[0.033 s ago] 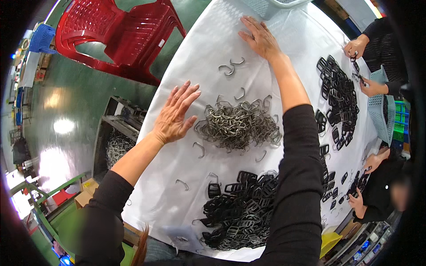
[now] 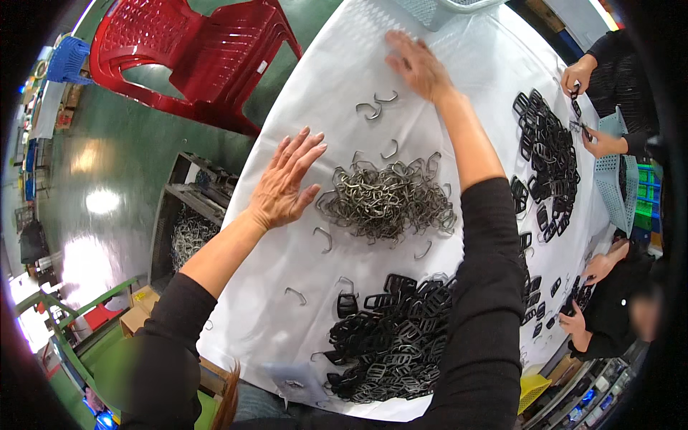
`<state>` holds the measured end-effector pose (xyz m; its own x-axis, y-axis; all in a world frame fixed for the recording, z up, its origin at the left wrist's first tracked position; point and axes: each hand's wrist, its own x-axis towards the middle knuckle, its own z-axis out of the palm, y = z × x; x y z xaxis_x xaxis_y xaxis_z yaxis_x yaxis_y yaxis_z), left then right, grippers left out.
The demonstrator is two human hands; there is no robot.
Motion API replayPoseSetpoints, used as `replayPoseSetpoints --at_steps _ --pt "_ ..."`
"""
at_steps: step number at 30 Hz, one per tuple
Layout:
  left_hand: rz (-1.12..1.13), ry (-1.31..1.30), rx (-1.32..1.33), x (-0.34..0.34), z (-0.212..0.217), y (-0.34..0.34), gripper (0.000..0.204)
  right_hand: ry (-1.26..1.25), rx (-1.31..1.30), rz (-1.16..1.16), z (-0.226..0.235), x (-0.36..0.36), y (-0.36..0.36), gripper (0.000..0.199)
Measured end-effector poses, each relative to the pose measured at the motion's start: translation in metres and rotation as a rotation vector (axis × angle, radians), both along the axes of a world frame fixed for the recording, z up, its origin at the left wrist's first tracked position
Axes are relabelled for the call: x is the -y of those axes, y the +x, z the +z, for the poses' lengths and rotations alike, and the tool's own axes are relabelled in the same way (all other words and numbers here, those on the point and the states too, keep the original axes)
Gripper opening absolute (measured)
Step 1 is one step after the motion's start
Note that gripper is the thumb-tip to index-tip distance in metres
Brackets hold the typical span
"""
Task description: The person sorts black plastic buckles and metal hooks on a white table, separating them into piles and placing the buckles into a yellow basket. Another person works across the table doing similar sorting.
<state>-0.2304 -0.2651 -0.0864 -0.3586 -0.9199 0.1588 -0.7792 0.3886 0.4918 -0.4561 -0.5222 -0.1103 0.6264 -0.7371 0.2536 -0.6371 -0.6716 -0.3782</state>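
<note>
My left hand (image 2: 285,179) hovers over the white cloth with its fingers spread, beside a pile of bent metal wire hooks (image 2: 387,201). Farther off, my right hand (image 2: 419,66) is stretched out above the cloth, slightly blurred, its fingers apart and nothing in it. Between the hands lie a few loose hooks (image 2: 369,110). Closer to me is a heap of black buckles (image 2: 390,337), partly covered by my right sleeve. Another loose hook (image 2: 295,295) rests left of that heap.
A pale plastic basket (image 2: 459,6) stands at the far edge of the table. Two people on the right handle black pieces near a second buckle heap (image 2: 548,158) and a light blue basket (image 2: 615,172). Red chairs (image 2: 208,64) and a crate of metal hooks (image 2: 190,233) are on the left.
My right hand has shifted very slightly and is now blurred by motion. My left hand stays almost in place, and the piles look the same.
</note>
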Motion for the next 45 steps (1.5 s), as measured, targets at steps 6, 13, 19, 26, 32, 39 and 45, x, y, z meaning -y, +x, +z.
replayPoseSetpoints --at_steps 6,13,19,26,32,39,45 --pt "0.004 -0.077 -0.038 0.000 -0.004 0.000 0.057 0.204 -0.015 0.425 0.021 -0.144 0.003 0.046" --pt "0.038 -0.084 -0.064 0.005 -0.014 -0.001 0.057 0.206 0.554 -0.323 0.037 -0.208 -0.079 0.039" --pt "0.116 -0.057 -0.015 0.047 -0.023 -0.037 0.058 0.016 -0.100 -0.825 -0.003 -0.239 -0.091 0.052" --pt "-0.256 -0.017 -0.070 0.066 -0.025 -0.079 0.057 0.020 0.150 -0.592 -0.010 -0.245 -0.026 0.049" --pt "-0.270 0.027 -0.226 -0.003 -0.017 -0.035 0.042 0.054 0.359 -0.664 -0.002 -0.305 0.051 0.043" --pt "-0.185 0.110 -0.291 -0.135 -0.007 0.030 0.041 0.109 0.353 -0.683 0.010 -0.433 0.125 0.037" --pt "-0.124 0.148 -0.301 -0.231 0.000 0.053 0.046 0.186 0.333 -0.640 0.018 -0.516 0.147 0.040"
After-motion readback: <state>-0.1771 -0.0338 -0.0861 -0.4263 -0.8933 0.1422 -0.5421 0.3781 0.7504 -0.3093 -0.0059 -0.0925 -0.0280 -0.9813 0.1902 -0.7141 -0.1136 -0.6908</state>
